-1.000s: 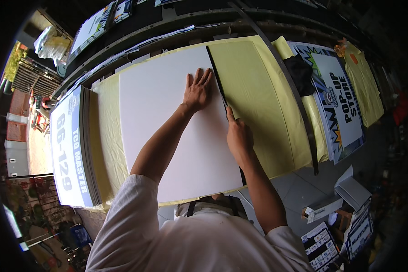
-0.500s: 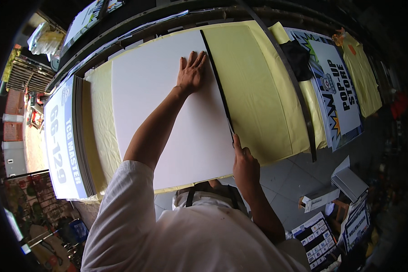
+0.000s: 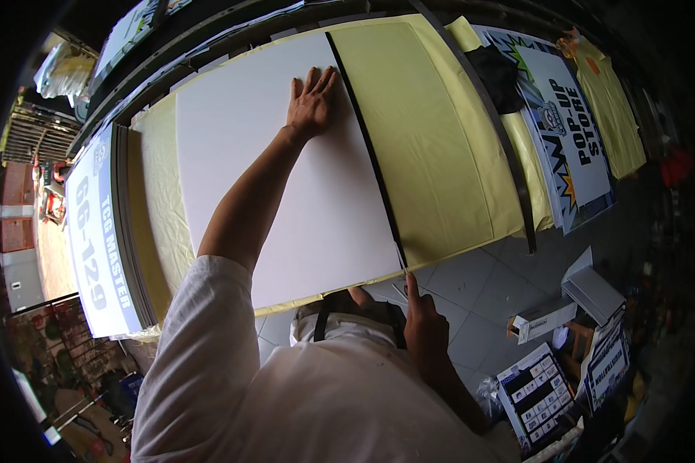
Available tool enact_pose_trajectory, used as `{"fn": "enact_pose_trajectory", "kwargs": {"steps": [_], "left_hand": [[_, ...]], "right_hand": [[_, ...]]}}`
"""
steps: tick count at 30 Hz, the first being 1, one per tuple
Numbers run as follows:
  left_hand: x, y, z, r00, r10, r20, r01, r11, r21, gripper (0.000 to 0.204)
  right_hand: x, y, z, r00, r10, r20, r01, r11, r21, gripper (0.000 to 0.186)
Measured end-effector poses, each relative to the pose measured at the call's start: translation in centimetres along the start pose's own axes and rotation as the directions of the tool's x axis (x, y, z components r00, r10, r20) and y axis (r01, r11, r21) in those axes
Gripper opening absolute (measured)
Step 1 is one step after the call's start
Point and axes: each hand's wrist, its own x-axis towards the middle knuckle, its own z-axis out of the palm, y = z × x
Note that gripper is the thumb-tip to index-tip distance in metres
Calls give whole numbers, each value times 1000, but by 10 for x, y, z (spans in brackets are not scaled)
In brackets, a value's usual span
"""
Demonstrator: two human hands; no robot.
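Note:
A large white board (image 3: 286,185) lies flat on the yellow-covered table (image 3: 432,131). Along its right edge runs a long, narrow black strip (image 3: 363,131). My left hand (image 3: 311,106) presses on the far part of the board, fingers spread, close beside the strip. At the near end of the strip, my right hand (image 3: 426,320) is closed on a slim utility knife (image 3: 401,258), index finger stretched along it. The knife's thin tip is at the board's near right corner; most of its handle is hidden in my fingers.
A stack of printed boards (image 3: 104,231) stands at the table's left end. A dark metal bar (image 3: 502,139) crosses the right side, with a black cloth (image 3: 496,79) and more printed boards (image 3: 571,131) beyond. Cartons (image 3: 544,320) and a printed panel (image 3: 537,393) sit on the tiled floor.
My right hand has drawn the knife toward me along the black strip to the board's near edge. My left hand stays flat on the board. The whole view has shifted slightly.

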Motion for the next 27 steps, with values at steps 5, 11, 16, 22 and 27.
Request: {"fn": "enact_pose_trajectory", "kwargs": {"steps": [5,11,16,22,27], "left_hand": [[0,1,-2,1000,-10,6,11,1000,-20,67],[2,1,-3,999,-19,37,19,1000,-1,66],[2,1,-3,999,-17,41,17,1000,5,66],[2,-3,0,1000,20,-2,-20,1000,-9,65],[6,-10,1,1000,9,23,-10,998,55,64]], "right_hand": [[-22,-2,-8,1000,25,16,-25,1000,14,61],[-36,-1,-9,999,48,22,-49,997,63,62],[-45,7,6,999,33,-18,-31,997,74,62],[-46,9,13,999,40,-22,-37,994,105,62],[-40,6,11,999,44,5,-44,994,101,64]]}}
